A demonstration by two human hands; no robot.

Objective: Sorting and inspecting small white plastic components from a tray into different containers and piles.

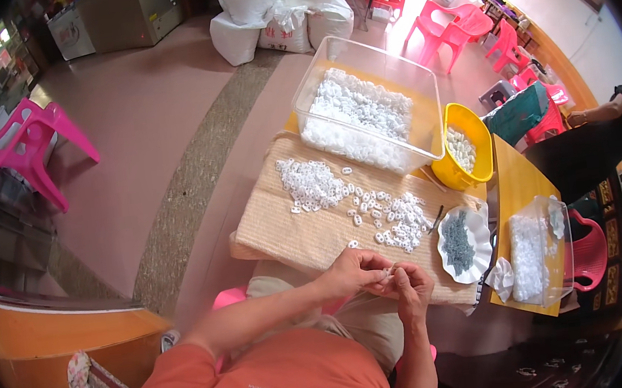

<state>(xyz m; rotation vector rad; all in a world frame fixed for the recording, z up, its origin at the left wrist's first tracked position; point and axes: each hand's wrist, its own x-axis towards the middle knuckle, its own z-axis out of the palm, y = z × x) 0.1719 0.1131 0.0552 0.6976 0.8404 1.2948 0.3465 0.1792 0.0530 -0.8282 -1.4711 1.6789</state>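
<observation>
Close in front of my chest, my left hand (pixel 352 272) and my right hand (pixel 414 291) meet with their fingers pinched together. Between the fingertips is a small white plastic piece (pixel 387 273), mostly covered by them. Just beyond lies a loose pile of white oval plastic pieces with holes (pixel 405 222) on a beige ribbed cloth (pixel 272 224). A second heap of such pieces (pixel 308 185) sits farther left. To the right of my hands, a white scalloped dish (pixel 482 261) holds many tiny grey parts (pixel 459 243), too small to make out.
Behind the heaps stands a large clear bin (pixel 426 125) of white pieces, beside a yellow basket (pixel 483 142) with pale pieces. Another clear box (pixel 562 274) is at right. Pink chairs (pixel 33 144) and white sacks (pixel 238 42) stand around. A person's arm (pixel 598 113) shows far right.
</observation>
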